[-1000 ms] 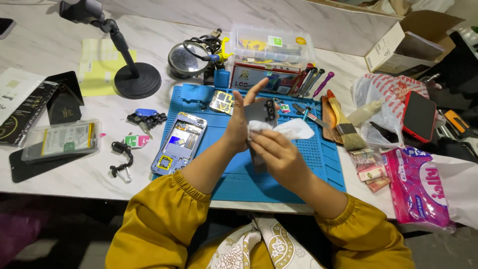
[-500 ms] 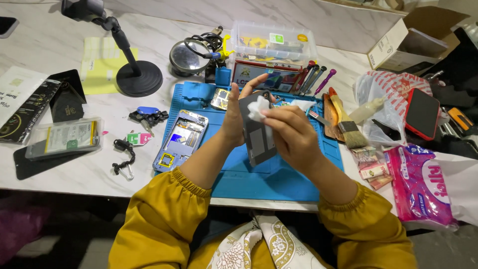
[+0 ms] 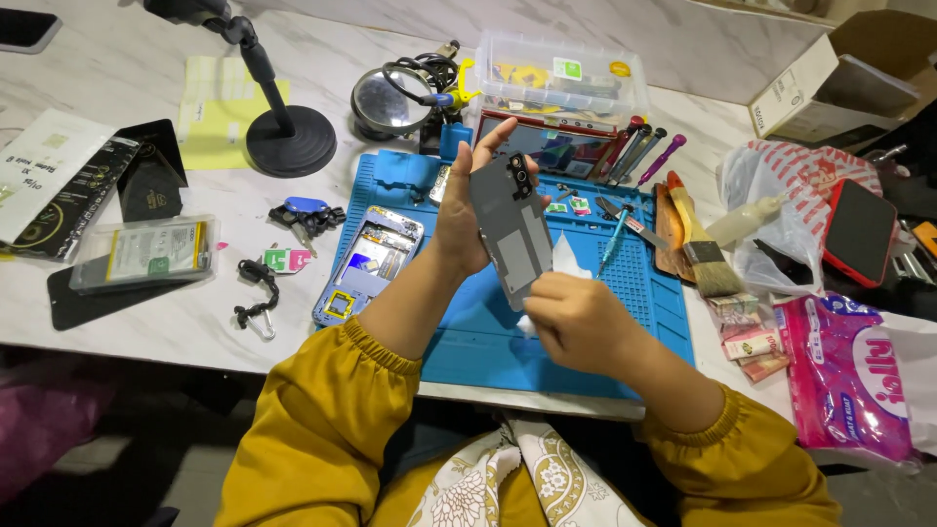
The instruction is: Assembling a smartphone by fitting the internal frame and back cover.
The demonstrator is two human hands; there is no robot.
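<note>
On the left of the bench (image 3: 146, 59) lie a packaged battery (image 3: 146, 252) and a black stand (image 3: 288, 137). Further right, an opened phone (image 3: 371, 263) rests on the near left corner of the blue mat (image 3: 644, 303). Above the mat, the left hand (image 3: 467, 205) holds a grey back cover (image 3: 508, 229) upright and tilted, its grip closed around the cover's left edge. The right hand (image 3: 581, 322), just below the cover, is closed on a white tissue (image 3: 566, 262) that touches the cover's lower end. Right of the mat sit a brush (image 3: 698, 244), a red phone (image 3: 859, 232) and a pink packet (image 3: 844, 376).
</note>
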